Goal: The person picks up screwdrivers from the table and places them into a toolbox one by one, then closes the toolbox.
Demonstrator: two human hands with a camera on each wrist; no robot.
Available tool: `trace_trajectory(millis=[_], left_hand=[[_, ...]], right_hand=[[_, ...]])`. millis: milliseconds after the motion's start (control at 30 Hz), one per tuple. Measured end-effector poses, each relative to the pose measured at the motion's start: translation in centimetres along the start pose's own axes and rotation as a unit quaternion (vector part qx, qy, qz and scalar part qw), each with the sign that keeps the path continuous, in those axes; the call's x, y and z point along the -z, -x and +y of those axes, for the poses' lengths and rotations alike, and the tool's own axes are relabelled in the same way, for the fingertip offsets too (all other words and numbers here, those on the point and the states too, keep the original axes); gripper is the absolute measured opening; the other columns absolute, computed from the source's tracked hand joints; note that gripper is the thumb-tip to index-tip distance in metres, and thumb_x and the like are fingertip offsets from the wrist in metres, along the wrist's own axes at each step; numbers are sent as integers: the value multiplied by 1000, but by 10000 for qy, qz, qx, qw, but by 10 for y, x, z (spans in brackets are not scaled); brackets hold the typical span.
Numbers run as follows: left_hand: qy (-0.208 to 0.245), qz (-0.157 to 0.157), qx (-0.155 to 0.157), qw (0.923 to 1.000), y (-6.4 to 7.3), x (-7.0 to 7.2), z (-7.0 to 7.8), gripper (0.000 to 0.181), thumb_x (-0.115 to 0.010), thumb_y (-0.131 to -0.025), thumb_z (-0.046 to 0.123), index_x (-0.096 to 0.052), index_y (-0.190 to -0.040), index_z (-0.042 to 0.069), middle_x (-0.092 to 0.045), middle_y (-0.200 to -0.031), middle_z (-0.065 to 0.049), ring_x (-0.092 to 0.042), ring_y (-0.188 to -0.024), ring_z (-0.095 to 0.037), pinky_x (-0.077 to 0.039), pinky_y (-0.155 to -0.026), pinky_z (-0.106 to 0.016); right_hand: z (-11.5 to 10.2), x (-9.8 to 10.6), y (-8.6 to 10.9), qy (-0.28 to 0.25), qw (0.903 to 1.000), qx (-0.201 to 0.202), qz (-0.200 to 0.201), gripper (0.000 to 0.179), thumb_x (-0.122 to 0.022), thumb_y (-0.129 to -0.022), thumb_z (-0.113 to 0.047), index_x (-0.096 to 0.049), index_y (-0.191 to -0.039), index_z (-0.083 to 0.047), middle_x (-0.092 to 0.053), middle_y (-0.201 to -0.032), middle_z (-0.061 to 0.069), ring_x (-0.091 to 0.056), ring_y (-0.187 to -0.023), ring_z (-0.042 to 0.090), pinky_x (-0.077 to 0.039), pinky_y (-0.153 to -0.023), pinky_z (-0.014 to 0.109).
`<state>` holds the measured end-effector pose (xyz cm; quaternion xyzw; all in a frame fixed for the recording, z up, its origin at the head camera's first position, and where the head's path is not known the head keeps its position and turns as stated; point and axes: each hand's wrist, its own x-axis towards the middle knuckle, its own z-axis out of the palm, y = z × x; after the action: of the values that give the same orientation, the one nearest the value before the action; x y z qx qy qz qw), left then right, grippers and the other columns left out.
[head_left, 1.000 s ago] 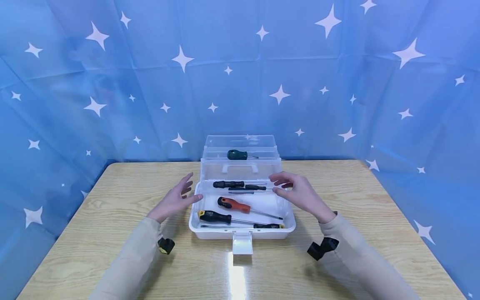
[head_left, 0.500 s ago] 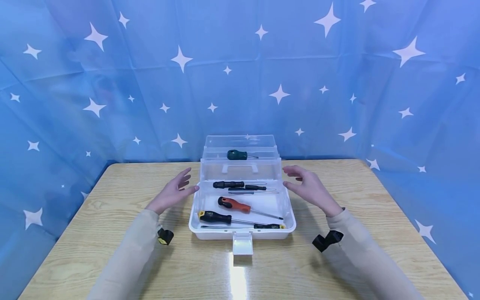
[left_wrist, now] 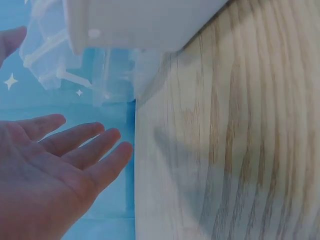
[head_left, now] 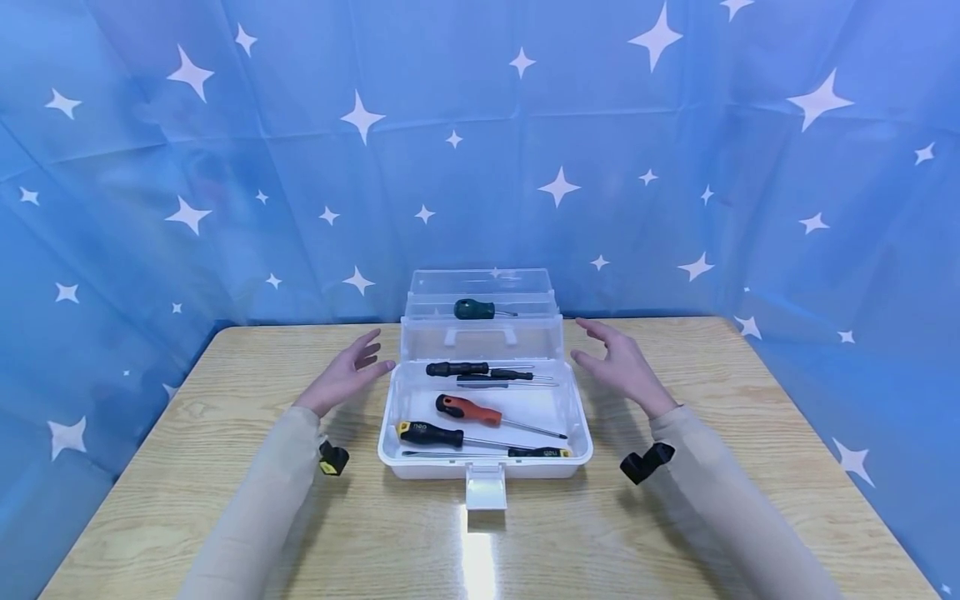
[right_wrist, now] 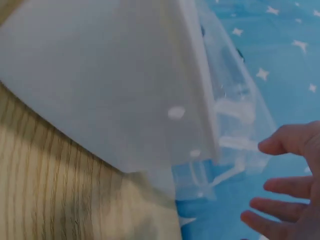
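Observation:
A white toolbox (head_left: 484, 471) stands on the table with its clear lid (head_left: 424, 342) tipped back. Inside lie an orange-and-black screwdriver (head_left: 471, 410), a yellow-and-black screwdriver (head_left: 429, 434) and several dark-handled ones near the back wall. One green-handled screwdriver (head_left: 474, 309) rests in the raised lid. To the left of the box, my left hand (head_left: 347, 373) hovers with its fingers loosely extended and holds nothing; the left wrist view shows its palm (left_wrist: 45, 175). My right hand (head_left: 618, 364) is held off the right side, thumb and fingers spread apart, also holding nothing.
A wooden table (head_left: 247, 417) carries the box. Behind and at both sides hangs a blue curtain (head_left: 480, 167) with white stars. At the front of the box, a white latch (head_left: 486, 490) hangs out over the table. Each sleeve has a black camera mount (head_left: 645, 463) at the wrist.
My right hand has moved from over the box's right edge out to the right, its fingers opening wider. The left hand has drawn slightly back and left. The screwdrivers have stayed put.

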<state>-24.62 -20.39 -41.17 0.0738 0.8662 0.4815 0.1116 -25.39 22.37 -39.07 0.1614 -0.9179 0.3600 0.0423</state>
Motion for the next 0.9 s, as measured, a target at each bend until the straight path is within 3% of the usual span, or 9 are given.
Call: trace_trajectory(millis=[233,667,900], left_hand=[[-147,172,279,9994,-10,2,-7,84,-59,-95,42,-13,-155,7,-24,-153,-27,-29,-136,-43,-30,-106,-54],[-202,430,274,9985,-33,0,-9,73,-52,-100,36,-16,-154,3,-28,-150,-28,-32,-135,-42,-30,-107,-51],[-347,347,320,9983,-48,-5,-7,70,-48,-101,39,-19,-153,2,-32,-149,-27,-34,-135,-40,-30,-108,-51]], right_hand=[[12,-3,-11,-372,9982,-426,-211,58,-58,-97,-19,-37,-145,5,-39,-145,27,-41,-128,43,-33,-104,56],[30,-17,-35,-797,9933,-739,-399,59,-54,-99,-25,-33,-148,2,-36,-148,25,-37,-132,42,-33,-104,56],[40,-28,-46,-886,9910,-798,-610,60,-54,-100,-26,-32,-147,5,-35,-148,26,-37,-132,43,-33,-105,53]])
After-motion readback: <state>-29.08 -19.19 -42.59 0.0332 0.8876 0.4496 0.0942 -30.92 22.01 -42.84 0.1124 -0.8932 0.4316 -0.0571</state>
